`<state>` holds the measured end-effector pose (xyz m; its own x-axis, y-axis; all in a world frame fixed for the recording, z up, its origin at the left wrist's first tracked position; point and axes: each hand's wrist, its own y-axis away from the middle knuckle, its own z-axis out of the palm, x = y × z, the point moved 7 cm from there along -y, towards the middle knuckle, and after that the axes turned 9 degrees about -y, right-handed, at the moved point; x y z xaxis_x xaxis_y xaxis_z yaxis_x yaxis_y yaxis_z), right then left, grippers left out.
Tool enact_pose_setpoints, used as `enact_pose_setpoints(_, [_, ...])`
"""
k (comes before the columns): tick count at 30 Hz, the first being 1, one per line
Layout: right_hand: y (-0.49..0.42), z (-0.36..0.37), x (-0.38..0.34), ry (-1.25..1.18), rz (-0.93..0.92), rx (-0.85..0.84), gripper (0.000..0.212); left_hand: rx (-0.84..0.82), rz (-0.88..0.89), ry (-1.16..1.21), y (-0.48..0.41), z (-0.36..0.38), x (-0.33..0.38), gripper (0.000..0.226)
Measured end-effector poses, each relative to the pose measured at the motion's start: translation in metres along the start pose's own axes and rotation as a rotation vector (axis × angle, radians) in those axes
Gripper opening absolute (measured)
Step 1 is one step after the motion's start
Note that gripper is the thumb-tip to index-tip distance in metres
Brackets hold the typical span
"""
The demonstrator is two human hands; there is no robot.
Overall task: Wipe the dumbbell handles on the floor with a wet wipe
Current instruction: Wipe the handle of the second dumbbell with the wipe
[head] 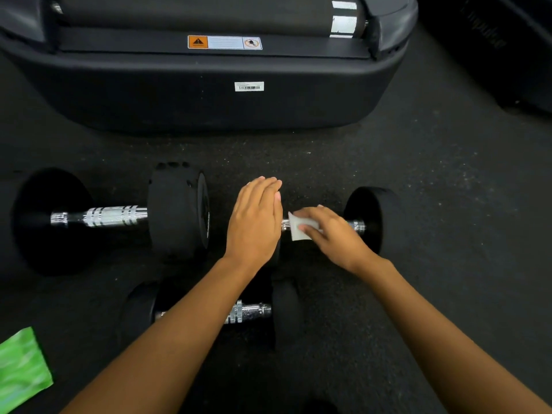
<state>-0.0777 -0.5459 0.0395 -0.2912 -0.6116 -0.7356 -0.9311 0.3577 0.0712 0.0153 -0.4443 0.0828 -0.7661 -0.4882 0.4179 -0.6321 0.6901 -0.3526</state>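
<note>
Three black dumbbells with chrome handles lie on the dark floor. On the right dumbbell point(373, 218), my right hand point(334, 234) presses a folded white wet wipe point(298, 227) around the handle. My left hand point(255, 219) rests flat, fingers together, on that dumbbell's left weight, which it hides. The large left dumbbell point(113, 216) lies untouched with its whole handle showing. The near dumbbell point(251, 313) lies under my left forearm, which covers part of its handle.
The black rear end of a treadmill point(209, 94) stands just behind the dumbbells. A green wipe packet point(21, 366) lies at the lower left. Dark equipment point(507, 55) fills the upper right corner. Bare floor stretches right of the right dumbbell.
</note>
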Motion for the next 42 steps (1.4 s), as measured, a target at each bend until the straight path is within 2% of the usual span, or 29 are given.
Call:
enact_pose_setpoints(5, [-0.016, 0.01, -0.003, 0.088, 0.066, -0.011, 0.03, -0.009, -0.01, 0.004, -0.003, 0.002, 0.0, 0.049])
enact_pose_setpoints(9, [-0.022, 0.025, -0.012, 0.147, -0.008, -0.029, 0.029, -0.02, -0.013, 0.005, -0.003, 0.003, -0.002, 0.05])
enact_pose_setpoints(12, [-0.009, 0.01, -0.008, 0.142, -0.049, -0.031, 0.033, 0.001, -0.008, 0.001, 0.0, 0.001, -0.002, 0.047])
enact_pose_setpoints(16, [-0.007, -0.006, 0.007, 0.153, 0.101, -0.038, 0.03, 0.007, -0.005, -0.001, -0.001, 0.002, -0.001, 0.047])
enact_pose_setpoints(19, [-0.02, 0.002, -0.001, 0.179, 0.129, -0.064, 0.029, -0.017, -0.012, -0.006, -0.003, 0.003, -0.001, 0.05])
enact_pose_setpoints(25, [-0.017, 0.011, -0.011, 0.045, 0.029, -0.097, 0.03, -0.015, -0.022, 0.0, -0.002, 0.001, -0.001, 0.051])
enact_pose_setpoints(30, [-0.002, -0.005, -0.002, -0.026, 0.011, 0.004, 0.027, 0.002, -0.008, -0.002, 0.0, 0.003, -0.001, 0.046])
enact_pose_setpoints(36, [-0.014, 0.016, -0.028, 0.088, -0.125, 0.102, 0.023, 0.0, -0.028, 0.013, -0.002, 0.005, -0.002, 0.048])
enact_pose_setpoints(42, [0.006, 0.008, -0.013, 0.229, -0.246, 0.116, 0.026, -0.014, -0.018, -0.005, -0.001, 0.002, -0.001, 0.049])
